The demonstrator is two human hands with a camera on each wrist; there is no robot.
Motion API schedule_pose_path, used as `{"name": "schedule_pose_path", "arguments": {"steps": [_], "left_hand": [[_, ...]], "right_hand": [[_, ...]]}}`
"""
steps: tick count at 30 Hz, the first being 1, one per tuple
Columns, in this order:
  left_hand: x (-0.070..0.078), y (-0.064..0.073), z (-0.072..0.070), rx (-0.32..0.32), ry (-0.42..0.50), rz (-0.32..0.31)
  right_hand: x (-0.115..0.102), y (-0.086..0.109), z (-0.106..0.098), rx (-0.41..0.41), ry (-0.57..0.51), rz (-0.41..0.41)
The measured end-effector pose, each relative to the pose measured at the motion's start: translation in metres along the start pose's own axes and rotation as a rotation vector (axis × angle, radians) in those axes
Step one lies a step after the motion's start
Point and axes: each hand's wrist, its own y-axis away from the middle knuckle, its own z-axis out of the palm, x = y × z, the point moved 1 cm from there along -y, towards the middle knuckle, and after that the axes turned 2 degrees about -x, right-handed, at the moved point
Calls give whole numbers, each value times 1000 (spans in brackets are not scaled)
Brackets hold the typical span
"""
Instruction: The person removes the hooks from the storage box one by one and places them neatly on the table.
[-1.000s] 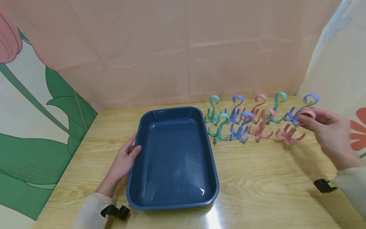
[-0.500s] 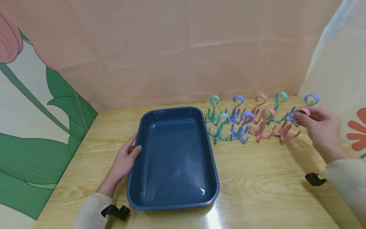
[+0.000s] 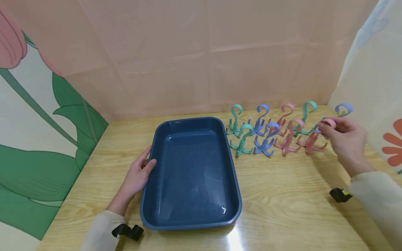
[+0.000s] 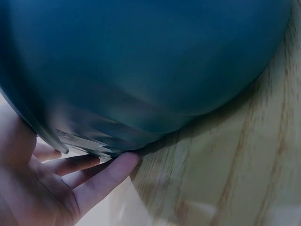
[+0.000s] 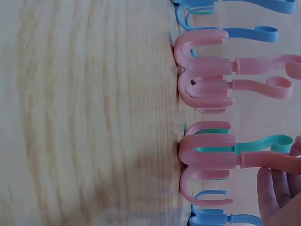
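Observation:
My right hand (image 3: 348, 143) pinches the curled top of a pink four-pronged hook hanger (image 3: 311, 143) at the right end of the front row. In the right wrist view, that hanger's prongs (image 5: 207, 160) are right at the tabletop, and my fingers (image 5: 268, 190) are at its upper hook. Beside it stand a pink hanger (image 3: 286, 144), a blue one (image 3: 264, 143) and a green one (image 3: 242, 144). My left hand (image 3: 136, 176) grips the left edge of a deep blue tray (image 3: 190, 228), thumb over the rim, fingers against the outer wall (image 4: 141, 94).
Behind the front row stand more hangers: green (image 3: 233, 127), blue (image 3: 258, 123), pink (image 3: 286, 106), green (image 3: 306, 111) and blue (image 3: 344, 108), the last partly hidden by my right hand. A pink sheet (image 3: 207, 62) hangs behind the wooden table (image 3: 276, 202).
My right hand has moved left with the pink hanger, bringing it down beside the other pink one in the front row. My left hand and the tray have stayed put.

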Motion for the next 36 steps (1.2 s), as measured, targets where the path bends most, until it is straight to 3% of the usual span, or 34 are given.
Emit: {"name": "schedule_pose_path", "arguments": {"steps": [21,29,33,36], "left_hand": [[0,-5,4,-3,-2,6],[0,-9,4,-14,0,8],[-2,-8,4,-25,0,-7],[-3,-8,2,-37,-38,-35]], "right_hand": [[4,8,-10,-34,244,27],[-2,11,-16,-51,524,27],[-8,13,-17,-90,623,20],[-16,15,-17,-134,755,4]]}}
